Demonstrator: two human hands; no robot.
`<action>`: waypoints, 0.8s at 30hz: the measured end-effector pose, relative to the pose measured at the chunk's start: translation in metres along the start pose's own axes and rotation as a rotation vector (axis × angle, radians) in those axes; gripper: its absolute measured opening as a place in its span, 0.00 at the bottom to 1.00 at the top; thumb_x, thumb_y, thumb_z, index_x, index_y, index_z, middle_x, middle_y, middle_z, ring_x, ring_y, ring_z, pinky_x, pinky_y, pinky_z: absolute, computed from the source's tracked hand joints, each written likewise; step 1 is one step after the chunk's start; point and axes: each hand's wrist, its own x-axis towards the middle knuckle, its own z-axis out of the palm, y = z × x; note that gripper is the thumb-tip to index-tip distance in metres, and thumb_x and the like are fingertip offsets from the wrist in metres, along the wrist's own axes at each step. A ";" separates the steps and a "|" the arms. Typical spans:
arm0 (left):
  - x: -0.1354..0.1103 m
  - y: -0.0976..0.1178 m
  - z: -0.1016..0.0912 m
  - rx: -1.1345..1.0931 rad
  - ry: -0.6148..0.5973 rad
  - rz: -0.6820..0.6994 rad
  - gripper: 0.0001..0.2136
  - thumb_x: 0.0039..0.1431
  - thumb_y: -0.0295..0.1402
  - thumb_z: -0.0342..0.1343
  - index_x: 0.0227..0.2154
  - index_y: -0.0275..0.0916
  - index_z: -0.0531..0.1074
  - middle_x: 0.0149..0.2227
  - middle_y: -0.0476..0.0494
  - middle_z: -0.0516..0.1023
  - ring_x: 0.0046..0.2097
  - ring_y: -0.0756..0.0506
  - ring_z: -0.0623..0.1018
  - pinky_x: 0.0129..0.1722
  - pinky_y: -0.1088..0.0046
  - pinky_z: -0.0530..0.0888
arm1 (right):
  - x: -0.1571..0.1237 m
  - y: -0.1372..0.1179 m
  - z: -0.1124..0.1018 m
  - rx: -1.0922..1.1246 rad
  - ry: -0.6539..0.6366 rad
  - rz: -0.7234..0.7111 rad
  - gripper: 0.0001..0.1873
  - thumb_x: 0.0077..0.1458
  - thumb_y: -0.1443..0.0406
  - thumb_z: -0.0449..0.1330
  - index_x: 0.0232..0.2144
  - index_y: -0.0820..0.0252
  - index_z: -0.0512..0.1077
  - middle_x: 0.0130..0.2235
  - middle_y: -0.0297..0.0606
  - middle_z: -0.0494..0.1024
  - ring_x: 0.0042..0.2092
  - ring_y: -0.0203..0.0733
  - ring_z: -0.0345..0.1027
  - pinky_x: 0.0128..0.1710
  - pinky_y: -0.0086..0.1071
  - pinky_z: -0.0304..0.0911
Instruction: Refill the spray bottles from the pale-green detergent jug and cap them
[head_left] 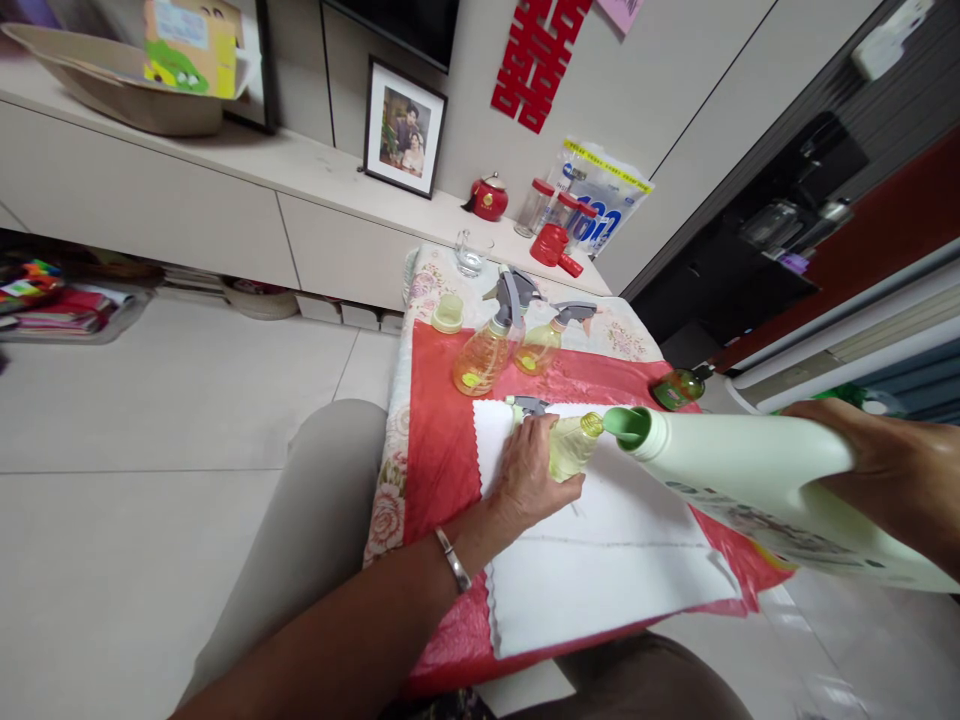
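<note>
My left hand (529, 474) is wrapped round a small clear yellowish spray bottle (570, 448) with its top off, on a white cloth (600, 560). In my right hand (892, 460) is the handle of a large pale green jug (750, 445), tipped on its side. The jug's green spout points at the spray bottle's open neck; I cannot tell if liquid is flowing. Behind my left hand lies a grey spray head (529, 405). Farther back stand two spray bottles with grey triggers, one amber (482, 358) and one yellowish (537, 347).
A pale green cap (448, 313) and a glass cup (470, 252) stand on the table's far left. A dark green pump bottle (677, 388) is at the right edge. Behind are a red funnel-like item (553, 246), red-lidded jars (534, 207) and a cabinet (187, 210).
</note>
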 end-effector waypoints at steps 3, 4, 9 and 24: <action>0.000 0.000 0.001 -0.002 0.001 -0.001 0.35 0.43 0.31 0.67 0.54 0.42 0.59 0.50 0.39 0.70 0.54 0.35 0.72 0.56 0.51 0.72 | 0.001 0.000 0.000 -0.008 0.008 -0.009 0.26 0.39 0.49 0.55 0.45 0.31 0.73 0.30 0.30 0.75 0.27 0.44 0.67 0.26 0.32 0.57; 0.000 0.000 0.001 0.001 0.002 0.001 0.35 0.43 0.32 0.67 0.55 0.42 0.59 0.50 0.39 0.70 0.54 0.35 0.72 0.56 0.51 0.72 | 0.001 0.000 0.000 -0.006 0.009 -0.016 0.26 0.40 0.49 0.56 0.45 0.31 0.73 0.31 0.30 0.75 0.28 0.44 0.67 0.26 0.32 0.57; -0.001 -0.001 0.001 0.011 0.007 0.010 0.35 0.43 0.32 0.66 0.55 0.43 0.58 0.50 0.40 0.70 0.53 0.35 0.73 0.55 0.52 0.73 | 0.000 0.000 -0.001 -0.013 0.017 -0.026 0.26 0.41 0.49 0.55 0.46 0.31 0.72 0.31 0.29 0.75 0.28 0.44 0.68 0.26 0.31 0.57; 0.000 0.000 0.000 0.016 0.005 0.002 0.34 0.43 0.32 0.66 0.54 0.41 0.59 0.50 0.39 0.70 0.52 0.35 0.73 0.55 0.52 0.73 | 0.000 0.003 0.002 -0.002 0.047 -0.045 0.26 0.39 0.49 0.56 0.44 0.31 0.73 0.31 0.27 0.75 0.27 0.43 0.68 0.24 0.30 0.55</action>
